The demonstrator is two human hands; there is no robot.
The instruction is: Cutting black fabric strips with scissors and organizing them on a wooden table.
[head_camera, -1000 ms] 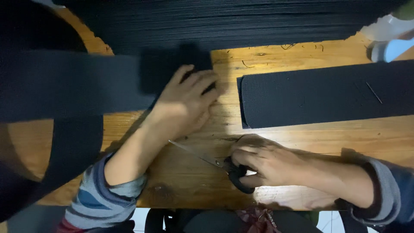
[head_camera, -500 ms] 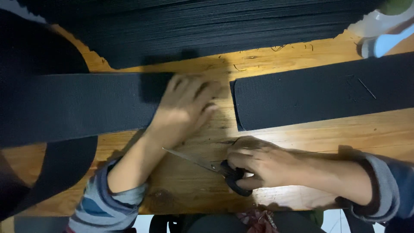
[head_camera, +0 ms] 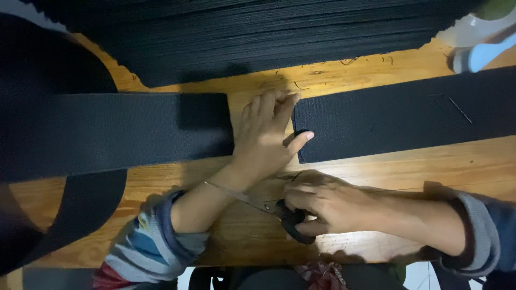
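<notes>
Near edge of wooden bench [head_camera: 376, 177]: right hand [head_camera: 322, 201] closed around black handles of scissors [head_camera: 269, 207], blades lying flat on wood, pointing toward left forearm. Just beyond: left hand [head_camera: 266, 137] flat, fingers spread, grip holding nothing, palm on bare wood between two webbing ends, thumb touching cut end of right strip [head_camera: 403, 123]. Left strip [head_camera: 113, 134] lies beside wrist, runs off left edge. Far edge: stack of black cut strips [head_camera: 269, 37]. Far right corner: pale objects, unclear. Bench surface varnished, orange-brown, loose threads near far edge.
</notes>
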